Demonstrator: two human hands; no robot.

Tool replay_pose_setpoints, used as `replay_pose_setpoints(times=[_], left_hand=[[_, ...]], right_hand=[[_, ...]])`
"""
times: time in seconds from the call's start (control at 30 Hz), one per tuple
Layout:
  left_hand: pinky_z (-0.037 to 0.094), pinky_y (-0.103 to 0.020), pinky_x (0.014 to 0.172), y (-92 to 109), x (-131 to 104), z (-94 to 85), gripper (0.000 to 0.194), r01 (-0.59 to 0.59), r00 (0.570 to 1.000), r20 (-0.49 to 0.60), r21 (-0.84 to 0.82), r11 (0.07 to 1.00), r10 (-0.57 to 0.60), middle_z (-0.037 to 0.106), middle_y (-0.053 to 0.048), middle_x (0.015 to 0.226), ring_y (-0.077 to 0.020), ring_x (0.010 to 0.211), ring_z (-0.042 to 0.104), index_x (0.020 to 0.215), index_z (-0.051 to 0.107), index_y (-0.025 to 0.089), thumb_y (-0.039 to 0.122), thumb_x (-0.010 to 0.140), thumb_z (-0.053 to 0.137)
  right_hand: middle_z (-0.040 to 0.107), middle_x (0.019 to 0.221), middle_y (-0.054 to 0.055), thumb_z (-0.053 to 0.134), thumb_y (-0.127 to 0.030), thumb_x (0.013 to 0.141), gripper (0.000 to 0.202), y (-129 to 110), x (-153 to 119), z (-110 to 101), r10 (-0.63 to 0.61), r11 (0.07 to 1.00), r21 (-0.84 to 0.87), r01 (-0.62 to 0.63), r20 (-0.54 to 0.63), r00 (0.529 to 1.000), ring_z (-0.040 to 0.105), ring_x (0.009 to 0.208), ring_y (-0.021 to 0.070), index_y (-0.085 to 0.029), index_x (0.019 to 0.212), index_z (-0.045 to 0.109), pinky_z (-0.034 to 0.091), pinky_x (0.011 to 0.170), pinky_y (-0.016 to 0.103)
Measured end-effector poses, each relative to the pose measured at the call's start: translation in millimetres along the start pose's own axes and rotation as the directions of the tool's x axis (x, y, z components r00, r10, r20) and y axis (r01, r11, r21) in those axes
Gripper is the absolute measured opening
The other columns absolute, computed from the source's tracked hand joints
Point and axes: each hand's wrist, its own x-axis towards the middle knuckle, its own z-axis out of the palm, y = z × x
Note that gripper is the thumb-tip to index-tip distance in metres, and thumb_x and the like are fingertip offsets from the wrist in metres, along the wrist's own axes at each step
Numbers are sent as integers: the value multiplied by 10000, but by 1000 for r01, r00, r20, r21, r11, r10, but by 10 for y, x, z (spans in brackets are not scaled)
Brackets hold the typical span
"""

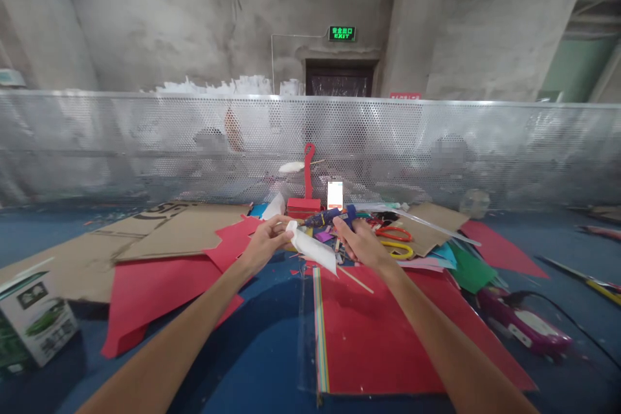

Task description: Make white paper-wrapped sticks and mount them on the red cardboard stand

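My left hand [268,238] pinches the upper left end of a rolled white paper piece [314,250], which slants down to the right. A thin wooden stick [356,280] shows past its lower end. My right hand [358,239] is wrapped round a blue glue gun [328,216], its nozzle pointing left, close above the white piece near my left fingertips. Whether nozzle and paper touch is too small to tell. Behind the hands stands a red paper shape [307,174] with a tall looped handle, beside a lit phone [334,195].
Red sheets [383,336] lie in front, cardboard [179,233] and red paper at left. Orange scissors [394,233] and yellow-handled scissors [398,250] are right of my right hand. A purple power strip [524,323] with cable, a carton [36,317] and a perforated metal screen [242,136] surround these.
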Motion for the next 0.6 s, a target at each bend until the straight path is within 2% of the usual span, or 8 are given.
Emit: replay_pose_setpoints(times=[0.1, 0.33, 0.47, 0.6], left_hand=[[545, -195, 641, 16, -5, 15, 391, -8, 1000, -11, 7, 1000, 8, 668, 15, 833, -104, 697, 658, 1063, 596, 194, 318, 749, 792], [519, -169, 638, 72, -14, 23, 422, -53, 998, -41, 22, 998, 54, 629, 59, 793, -79, 673, 636, 1058, 479, 243, 349, 771, 771], [509, -170, 635, 79, -12, 11, 416, -54, 998, -18, 68, 996, 55, 642, 53, 824, -80, 685, 634, 1008, 434, 246, 372, 782, 760], [505, -183, 641, 35, -1, -25, 378, -94, 995, 42, 114, 989, 90, 616, 51, 783, -84, 671, 614, 971, 414, 237, 376, 816, 730]], right_hand=[[457, 403, -38, 380, -689, 919, 573, 13, 10, 7, -5, 1000, -18, 4, -32, 999, 449, 351, 100, -199, 647, 498, 360, 411, 214], [465, 375, -29, 387, -682, 925, 584, 44, 26, -61, -14, 1000, 7, 14, 8, 1000, 467, 339, 111, -200, 618, 504, 390, 426, 231], [482, 382, -16, 402, -681, 922, 591, 32, 20, -65, -22, 999, -33, 22, -18, 1000, 508, 370, 123, -199, 597, 515, 420, 468, 242], [476, 399, -24, 428, -684, 909, 573, 17, 15, -39, -19, 998, -52, 19, -4, 1000, 491, 364, 119, -200, 616, 518, 394, 422, 236]])
